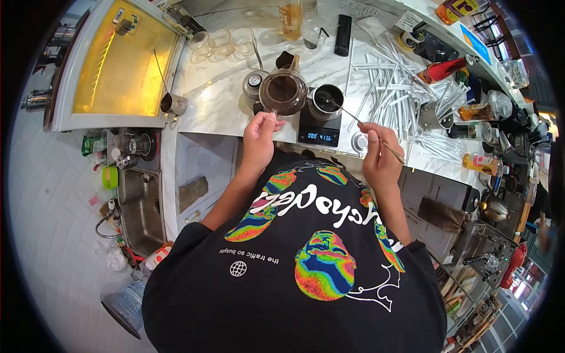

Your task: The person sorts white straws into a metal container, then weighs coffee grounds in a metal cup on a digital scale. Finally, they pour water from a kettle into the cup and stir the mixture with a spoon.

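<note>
My left hand (pixel 259 140) is closed on the handle of a round glass carafe (pixel 283 93) with dark liquid in it, tilted beside a metal pitcher (pixel 326 115). The pitcher stands on a black digital scale (pixel 318 136) with a lit blue display, and its inside looks dark. Between the fingers of my right hand (pixel 381 154) is a long thin bar spoon (pixel 353 117), slanting down into the pitcher. What its lower end touches is hidden. Close to the carafe on the left is a small round gauge (pixel 255 80).
Several clear glasses (pixel 219 42) stand at the back left. Loose white straws (pixel 391 79) cover the counter's right side, near a red bottle (pixel 441 70). A metal pot with a long handle (pixel 174 104) sits by the yellow-lit open door (pixel 120 65). A sink (pixel 143 212) lies lower left.
</note>
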A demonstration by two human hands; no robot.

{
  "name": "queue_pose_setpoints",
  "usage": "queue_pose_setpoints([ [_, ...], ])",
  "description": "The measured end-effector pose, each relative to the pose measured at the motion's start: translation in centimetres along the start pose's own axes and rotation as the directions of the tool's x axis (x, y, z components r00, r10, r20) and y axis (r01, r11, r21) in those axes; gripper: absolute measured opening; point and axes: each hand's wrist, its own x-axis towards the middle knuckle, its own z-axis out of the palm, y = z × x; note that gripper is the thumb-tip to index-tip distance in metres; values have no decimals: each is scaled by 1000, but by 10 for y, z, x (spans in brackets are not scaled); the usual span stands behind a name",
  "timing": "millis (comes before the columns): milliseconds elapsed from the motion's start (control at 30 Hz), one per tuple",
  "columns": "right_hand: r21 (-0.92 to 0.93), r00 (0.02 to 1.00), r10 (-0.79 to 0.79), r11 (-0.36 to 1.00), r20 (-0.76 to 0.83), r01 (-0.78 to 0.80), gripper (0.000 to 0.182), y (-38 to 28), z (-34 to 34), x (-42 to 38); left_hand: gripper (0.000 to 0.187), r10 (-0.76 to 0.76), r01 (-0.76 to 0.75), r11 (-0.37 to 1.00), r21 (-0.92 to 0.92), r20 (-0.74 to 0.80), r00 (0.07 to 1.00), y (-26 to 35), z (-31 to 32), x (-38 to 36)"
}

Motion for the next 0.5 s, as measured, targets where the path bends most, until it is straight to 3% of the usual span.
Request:
queue_pose_setpoints([
  [67,10,999,43,999,-31,-43,10,5,6,2,28,11,-12,1000,-12,-6,1000,0,0,1],
  [100,-2,997,-7,1000,-76,7,10,8,5,3,27,20,-20,1000,-24,-8,1000,-3,0,1],
  [333,-9,999,-33,999,-4,33,11,2,3,4,28,33,-33,999,16,-10,999,3,0,3],
  [500,-14,997,-26,1000,-78,25,11,12,-4,1,27,39,-39,999,-7,-28,999,3,-1,2],
])
